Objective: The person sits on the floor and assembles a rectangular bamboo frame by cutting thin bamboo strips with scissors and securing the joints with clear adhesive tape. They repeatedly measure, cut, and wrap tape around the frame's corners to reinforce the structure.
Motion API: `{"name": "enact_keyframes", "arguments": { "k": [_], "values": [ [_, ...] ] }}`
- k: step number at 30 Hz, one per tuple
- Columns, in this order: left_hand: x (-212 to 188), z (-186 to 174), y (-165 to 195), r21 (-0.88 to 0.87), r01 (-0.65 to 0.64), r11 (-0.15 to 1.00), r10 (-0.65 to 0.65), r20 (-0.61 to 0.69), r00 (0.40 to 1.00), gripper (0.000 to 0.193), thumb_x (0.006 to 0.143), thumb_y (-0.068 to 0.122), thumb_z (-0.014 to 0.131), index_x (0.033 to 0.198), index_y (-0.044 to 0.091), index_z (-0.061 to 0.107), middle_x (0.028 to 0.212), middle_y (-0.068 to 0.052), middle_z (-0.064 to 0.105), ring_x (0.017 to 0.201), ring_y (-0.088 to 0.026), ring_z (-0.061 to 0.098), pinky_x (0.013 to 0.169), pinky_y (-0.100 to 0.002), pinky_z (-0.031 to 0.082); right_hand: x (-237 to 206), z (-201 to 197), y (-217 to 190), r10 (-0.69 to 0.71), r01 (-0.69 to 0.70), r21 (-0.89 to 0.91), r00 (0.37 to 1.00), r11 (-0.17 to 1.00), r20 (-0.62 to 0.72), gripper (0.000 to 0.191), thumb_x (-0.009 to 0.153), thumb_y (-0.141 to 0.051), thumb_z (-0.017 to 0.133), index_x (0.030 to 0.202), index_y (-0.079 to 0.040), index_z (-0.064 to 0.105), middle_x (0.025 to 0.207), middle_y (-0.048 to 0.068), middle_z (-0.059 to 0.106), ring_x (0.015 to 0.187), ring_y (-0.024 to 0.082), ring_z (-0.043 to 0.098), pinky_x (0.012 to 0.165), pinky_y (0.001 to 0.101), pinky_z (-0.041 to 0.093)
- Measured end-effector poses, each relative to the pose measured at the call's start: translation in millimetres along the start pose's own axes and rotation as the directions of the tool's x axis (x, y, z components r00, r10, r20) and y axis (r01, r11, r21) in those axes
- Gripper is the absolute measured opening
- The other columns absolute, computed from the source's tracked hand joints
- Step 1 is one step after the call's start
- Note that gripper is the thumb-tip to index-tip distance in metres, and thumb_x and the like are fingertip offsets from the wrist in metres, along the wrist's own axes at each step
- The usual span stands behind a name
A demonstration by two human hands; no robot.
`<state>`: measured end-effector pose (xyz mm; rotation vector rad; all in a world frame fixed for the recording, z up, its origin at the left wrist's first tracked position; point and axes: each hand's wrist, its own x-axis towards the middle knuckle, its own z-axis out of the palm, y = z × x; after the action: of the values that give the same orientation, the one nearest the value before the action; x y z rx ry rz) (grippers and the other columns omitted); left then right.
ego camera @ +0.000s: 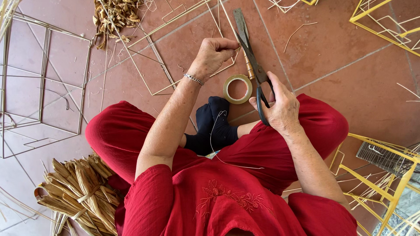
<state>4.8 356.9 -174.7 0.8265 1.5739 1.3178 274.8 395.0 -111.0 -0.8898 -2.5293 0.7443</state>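
Terracotta floor tiles (350, 87) carry everything, and the person sits on them cross-legged in red clothes, dark socks just below the hands. Their right hand (280, 107) is clenched through the handles of large dark scissors (251, 57), whose long blades point away over the tiles and look nearly closed. Their left hand (214, 54) is curled into a fist, pinching something thin at the fingertips beside the blades; it seems to be a slim bamboo strip of the flat frame (175, 48) lying under it, though the exact piece is too fine to tell. A roll of tape (237, 88) lies on the floor between the two wrists, touching neither. A thin wire or thread trails over the lap.

Farther out, a bare stick-built box frame (43, 87) stands at the left, yellow-wrapped frames (385, 22) sit at the upper right and lower right, and bundles of dried leaves (83, 192) rest by the left knee, with another heap (113, 17) beyond. Judging by this, several frames are assembled, and the flat one in hand looks unfinished, trimming and binding remaining.
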Motion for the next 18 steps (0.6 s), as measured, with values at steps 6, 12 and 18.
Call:
{"name": "enact_keyframes", "arguments": {
  "k": [6,12,18],
  "values": [
    [3,1,-2,-0.044,0.008,0.999,-0.008,0.013,1.0,0.016,0.092,-0.002,0.07,0.106,-0.001,0.078,0.097,-0.006,0.079,0.088,-0.009,0.072,0.08,-0.024,0.062,-5,10,-7,0.046,-0.048,0.057,0.999,0.997,0.023,0.083,0.089,-0.051,0.081,0.147,0.002,0.052,0.075,0.005,0.055,0.064,0.018,0.056,0.063,0.0357,0.048],
    [2,1,-2,-0.05,0.012,0.999,-0.011,0.015,1.0,0.016,0.092,-0.002,0.07,0.105,0.0,0.079,0.095,-0.005,0.079,0.086,-0.008,0.073,0.079,-0.023,0.063,-7,15,-13,0.041,-0.042,0.033,0.999,0.999,0.029,0.084,0.09,-0.052,0.081,0.148,0.002,0.052,0.074,0.006,0.054,0.064,0.018,0.056,0.062,0.0355,0.049],
    [3,3,-3,-0.04,-0.008,0.999,0.009,0.017,1.0,0.016,0.091,-0.001,0.072,0.106,0.0,0.079,0.094,-0.005,0.079,0.084,-0.007,0.071,0.076,-0.022,0.061,-4,20,-14,0.08,-0.081,0.08,0.997,0.993,0.017,0.078,0.091,-0.049,0.081,0.144,0.001,0.055,0.067,0.003,0.054,0.055,0.015,0.055,0.055,0.0329,0.048]
  ]
}}
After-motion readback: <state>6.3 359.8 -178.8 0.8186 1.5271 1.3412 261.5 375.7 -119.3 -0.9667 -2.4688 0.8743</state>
